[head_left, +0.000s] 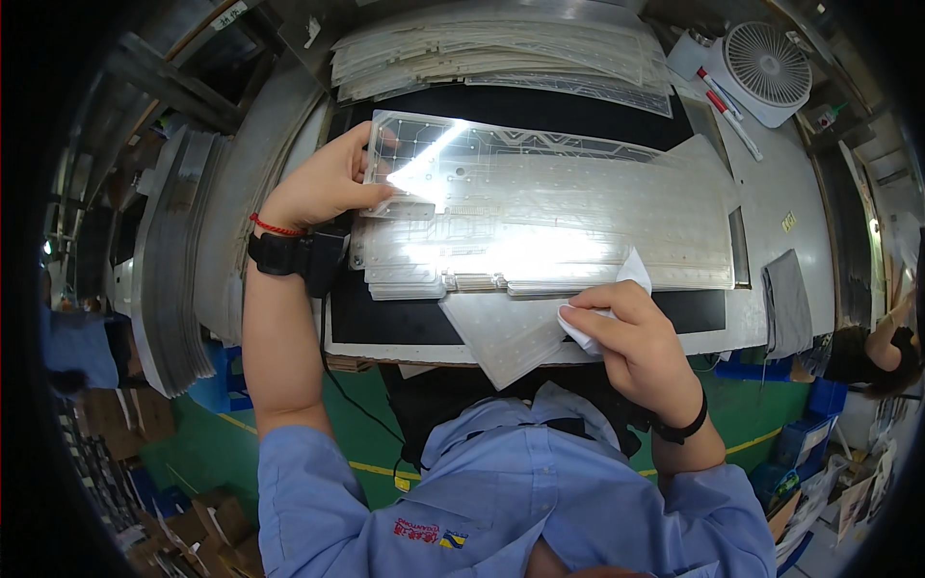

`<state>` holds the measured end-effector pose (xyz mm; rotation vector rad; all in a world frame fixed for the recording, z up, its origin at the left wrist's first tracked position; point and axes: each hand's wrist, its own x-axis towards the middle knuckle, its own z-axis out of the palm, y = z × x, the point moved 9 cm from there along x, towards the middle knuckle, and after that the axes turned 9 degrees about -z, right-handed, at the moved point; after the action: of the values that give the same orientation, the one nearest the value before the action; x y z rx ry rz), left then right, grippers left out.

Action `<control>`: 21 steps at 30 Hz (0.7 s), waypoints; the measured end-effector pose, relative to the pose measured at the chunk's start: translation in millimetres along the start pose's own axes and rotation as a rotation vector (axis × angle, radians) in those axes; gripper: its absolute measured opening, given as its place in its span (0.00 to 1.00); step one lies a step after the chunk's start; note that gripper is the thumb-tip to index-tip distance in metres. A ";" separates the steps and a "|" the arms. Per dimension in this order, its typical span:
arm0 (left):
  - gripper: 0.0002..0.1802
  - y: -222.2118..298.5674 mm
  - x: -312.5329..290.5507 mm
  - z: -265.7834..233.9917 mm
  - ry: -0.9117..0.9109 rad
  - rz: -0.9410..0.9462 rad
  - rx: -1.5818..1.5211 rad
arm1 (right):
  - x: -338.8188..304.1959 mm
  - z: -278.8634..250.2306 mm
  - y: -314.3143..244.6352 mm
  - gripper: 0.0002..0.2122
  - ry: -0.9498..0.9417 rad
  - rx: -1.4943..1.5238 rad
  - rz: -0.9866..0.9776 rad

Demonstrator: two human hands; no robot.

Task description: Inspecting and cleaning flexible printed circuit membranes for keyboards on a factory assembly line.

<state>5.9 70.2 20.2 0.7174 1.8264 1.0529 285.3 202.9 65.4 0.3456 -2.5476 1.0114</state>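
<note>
My left hand pinches the left end of a clear, patterned plastic sheet, thumb on top and fingers behind. That sheet lies over a stack of similar translucent sheets, and bright light glares off both. Crumpled between the fingers of my right hand is a white cloth, held at the stack's near edge. Beneath the stack, one sheet juts out at an angle past the table's front edge.
Another pile of sheets lies at the back of the table. At the back right are a white fan and several pens. A grey cloth hangs over the right edge. Curved stacked panels stand at left.
</note>
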 end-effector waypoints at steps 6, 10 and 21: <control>0.29 -0.2 0.3 -2.6 0.023 0.023 0.053 | -0.7 1.0 -0.2 0.19 -0.011 0.000 0.009; 0.26 4.9 -1.3 -0.4 0.060 0.048 0.046 | -1.6 0.4 -0.6 0.19 -0.011 -0.004 0.011; 0.27 11.6 -4.4 1.8 0.037 0.045 -0.040 | -3.7 -0.7 -1.4 0.18 -0.013 0.002 0.015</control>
<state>10.0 72.9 31.7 0.7226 1.8231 1.1352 289.4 202.7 65.2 0.3353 -2.5642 1.0198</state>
